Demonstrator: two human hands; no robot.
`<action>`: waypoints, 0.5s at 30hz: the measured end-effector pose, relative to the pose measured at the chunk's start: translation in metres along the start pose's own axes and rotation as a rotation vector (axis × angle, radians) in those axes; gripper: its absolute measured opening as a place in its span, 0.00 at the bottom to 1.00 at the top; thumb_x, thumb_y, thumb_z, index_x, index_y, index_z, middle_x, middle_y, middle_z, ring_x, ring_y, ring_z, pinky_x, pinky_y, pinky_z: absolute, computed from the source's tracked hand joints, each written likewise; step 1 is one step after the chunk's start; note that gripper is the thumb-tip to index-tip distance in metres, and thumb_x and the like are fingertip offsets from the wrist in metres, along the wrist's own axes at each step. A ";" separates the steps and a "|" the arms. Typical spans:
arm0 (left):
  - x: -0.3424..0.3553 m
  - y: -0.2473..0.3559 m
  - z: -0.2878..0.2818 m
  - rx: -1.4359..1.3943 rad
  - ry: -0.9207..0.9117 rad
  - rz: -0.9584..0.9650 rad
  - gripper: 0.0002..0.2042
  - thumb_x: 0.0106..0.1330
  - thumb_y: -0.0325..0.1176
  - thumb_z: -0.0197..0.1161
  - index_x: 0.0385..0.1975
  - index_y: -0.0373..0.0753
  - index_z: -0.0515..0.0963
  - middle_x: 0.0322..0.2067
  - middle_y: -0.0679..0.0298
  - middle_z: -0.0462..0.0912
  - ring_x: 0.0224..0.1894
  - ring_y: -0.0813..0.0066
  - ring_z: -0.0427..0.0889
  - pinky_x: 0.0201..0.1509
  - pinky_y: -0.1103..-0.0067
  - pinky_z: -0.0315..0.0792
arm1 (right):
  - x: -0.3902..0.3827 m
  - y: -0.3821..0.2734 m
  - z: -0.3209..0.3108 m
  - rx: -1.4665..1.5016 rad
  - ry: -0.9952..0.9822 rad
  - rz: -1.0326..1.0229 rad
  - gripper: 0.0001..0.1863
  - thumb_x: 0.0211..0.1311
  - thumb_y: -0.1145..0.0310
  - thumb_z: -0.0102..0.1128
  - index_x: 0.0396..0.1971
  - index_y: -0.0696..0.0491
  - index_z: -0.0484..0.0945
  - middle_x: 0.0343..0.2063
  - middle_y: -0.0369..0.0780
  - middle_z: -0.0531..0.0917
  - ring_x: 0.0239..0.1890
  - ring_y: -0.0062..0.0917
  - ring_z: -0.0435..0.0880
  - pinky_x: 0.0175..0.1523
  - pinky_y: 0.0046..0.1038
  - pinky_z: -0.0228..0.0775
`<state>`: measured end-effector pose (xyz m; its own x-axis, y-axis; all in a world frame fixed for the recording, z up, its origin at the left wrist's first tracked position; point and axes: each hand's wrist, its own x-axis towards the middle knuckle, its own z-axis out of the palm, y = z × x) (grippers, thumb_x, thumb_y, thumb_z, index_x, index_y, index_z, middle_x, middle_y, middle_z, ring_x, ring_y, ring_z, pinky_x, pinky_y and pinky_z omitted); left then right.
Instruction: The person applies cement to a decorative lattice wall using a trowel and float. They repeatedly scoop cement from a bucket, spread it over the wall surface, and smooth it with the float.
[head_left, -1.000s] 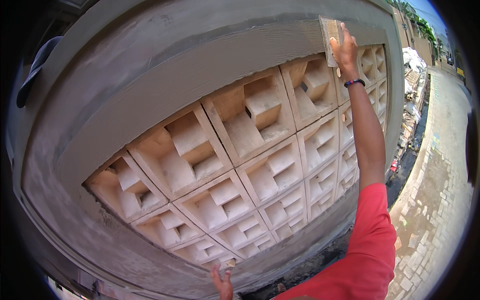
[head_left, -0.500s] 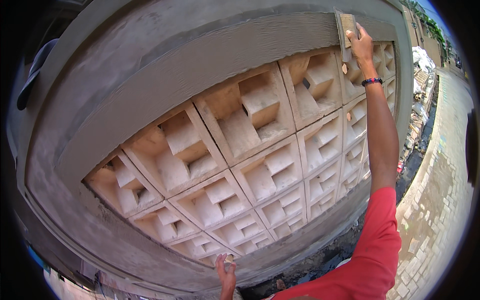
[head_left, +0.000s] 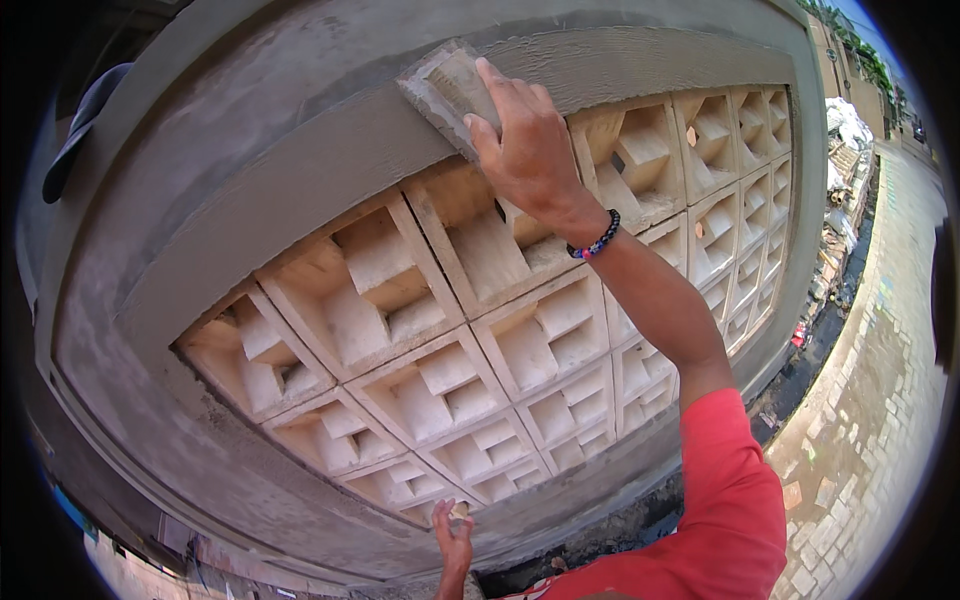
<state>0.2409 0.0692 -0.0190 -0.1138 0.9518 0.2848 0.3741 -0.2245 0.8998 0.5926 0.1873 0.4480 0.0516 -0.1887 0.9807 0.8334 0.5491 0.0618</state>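
My right hand (head_left: 525,150) grips a plastering float (head_left: 455,90), a flat rectangular board smeared with cement. Its face lies against the wet grey mortar band (head_left: 300,170) along the top of the vent block panel, left of the band's middle. A dark beaded bracelet (head_left: 597,237) circles that wrist. Low in the picture, my left hand (head_left: 455,545) is raised at the panel's bottom edge, fingers apart. A small pale piece (head_left: 460,510) shows by its fingertips; I cannot tell whether it is loose or part of a block.
Pale vent blocks (head_left: 440,375) fill the recessed panel inside a grey rendered wall (head_left: 200,110). Along the right run a dark gutter (head_left: 775,405), a paved path (head_left: 860,400) and heaped white sacks (head_left: 845,125). A dark cap-like object (head_left: 85,125) is at far left.
My right hand has swept the float leftward along the mortar band from near the panel's top right corner. My left hand stays in nearly the same place.
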 end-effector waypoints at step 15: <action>-0.013 -0.024 -0.027 0.108 0.033 0.072 0.24 0.57 0.34 0.65 0.55 0.42 0.70 0.60 0.47 0.61 0.64 0.50 0.60 0.67 0.65 0.54 | 0.014 0.119 -0.068 -0.333 0.141 0.467 0.29 0.59 0.59 0.60 0.59 0.54 0.69 0.53 0.49 0.77 0.55 0.37 0.76 0.60 0.30 0.63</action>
<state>0.2088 0.0569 -0.0350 -0.1128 0.9264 0.3592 0.4788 -0.2661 0.8366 0.7296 0.1948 0.4565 0.5083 -0.1072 0.8545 0.8316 0.3188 -0.4547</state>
